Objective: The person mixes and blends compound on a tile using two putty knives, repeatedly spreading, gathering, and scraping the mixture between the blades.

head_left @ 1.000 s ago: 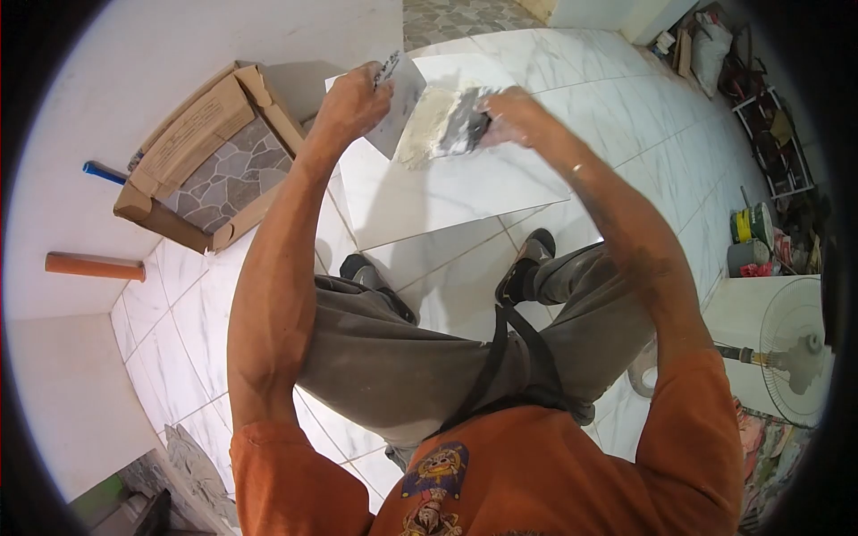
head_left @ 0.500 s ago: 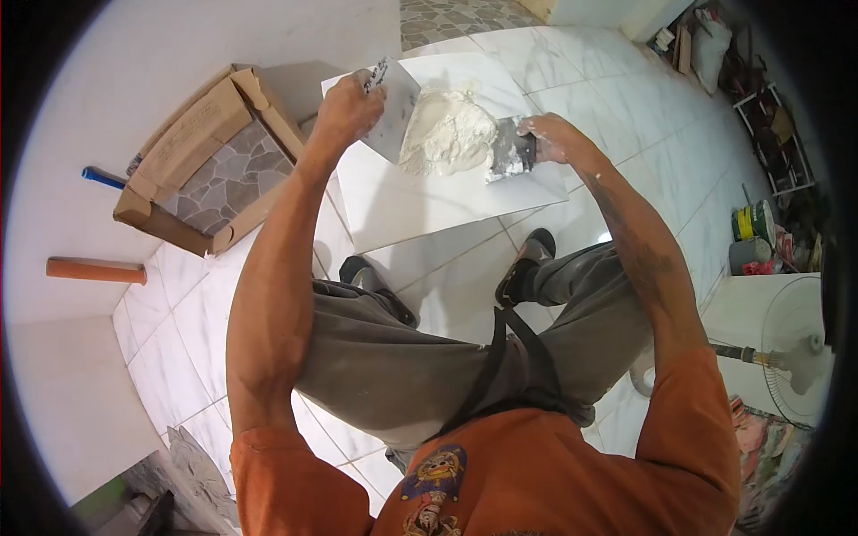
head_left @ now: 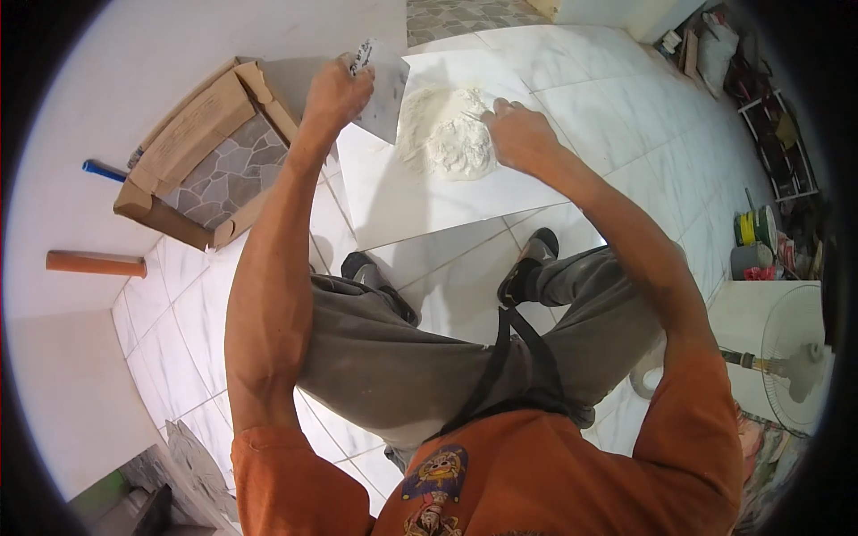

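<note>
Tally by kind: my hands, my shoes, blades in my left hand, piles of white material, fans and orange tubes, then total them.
Hands: 2 (left hand, right hand)
Shoes: 2
Blade: 1
White pile: 1
Fan: 1
Orange tube: 1
Total: 8

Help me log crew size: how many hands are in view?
2: the left hand, holding a flat blade, and the right hand, at the right of the white mound.

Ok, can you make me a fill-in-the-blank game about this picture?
1. The flat blade is gripped in the person's ____ hand.
2. The pale paste lies closer to the person's ____ hand.
3. The T-shirt is coloured ____.
4. The open box is made of ____.

Missing words: left; right; orange; cardboard.
</note>
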{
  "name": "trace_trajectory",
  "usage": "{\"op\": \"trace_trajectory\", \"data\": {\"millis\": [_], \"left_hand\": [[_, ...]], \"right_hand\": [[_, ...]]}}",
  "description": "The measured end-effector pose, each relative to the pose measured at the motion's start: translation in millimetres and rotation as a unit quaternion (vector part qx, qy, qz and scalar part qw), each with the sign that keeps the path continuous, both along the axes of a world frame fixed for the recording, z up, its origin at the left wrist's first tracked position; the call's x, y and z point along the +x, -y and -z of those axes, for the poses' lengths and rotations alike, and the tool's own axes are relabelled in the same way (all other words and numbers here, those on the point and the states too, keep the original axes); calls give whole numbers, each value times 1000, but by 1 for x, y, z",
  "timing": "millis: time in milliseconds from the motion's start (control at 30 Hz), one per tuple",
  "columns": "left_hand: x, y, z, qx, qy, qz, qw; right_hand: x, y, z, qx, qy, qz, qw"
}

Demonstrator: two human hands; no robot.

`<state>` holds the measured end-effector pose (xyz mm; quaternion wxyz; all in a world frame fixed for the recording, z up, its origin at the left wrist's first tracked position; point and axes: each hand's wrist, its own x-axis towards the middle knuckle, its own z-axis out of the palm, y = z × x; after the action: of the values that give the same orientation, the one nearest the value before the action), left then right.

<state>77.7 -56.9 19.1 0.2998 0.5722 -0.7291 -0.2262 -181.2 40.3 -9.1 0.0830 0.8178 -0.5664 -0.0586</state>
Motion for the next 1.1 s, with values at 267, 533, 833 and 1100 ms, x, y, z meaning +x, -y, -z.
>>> {"op": "trace_trajectory", "data": {"millis": [267,533,833,1100], "left_hand": [[21,-6,-8,2,1,-39,999],[30,-5,-4,-18,-33,-37,999],[11,-8,-12,6,9,81,997],[-27,-22,-3,-79,28,152,985]], "right_hand": [[-16,-22,0,-13,-28,-41,999],[-100,-22,-2,253,553,317,727],[-69,-72,77,249,826,368,346],[1,-32,54,194,852,356,330]]}}
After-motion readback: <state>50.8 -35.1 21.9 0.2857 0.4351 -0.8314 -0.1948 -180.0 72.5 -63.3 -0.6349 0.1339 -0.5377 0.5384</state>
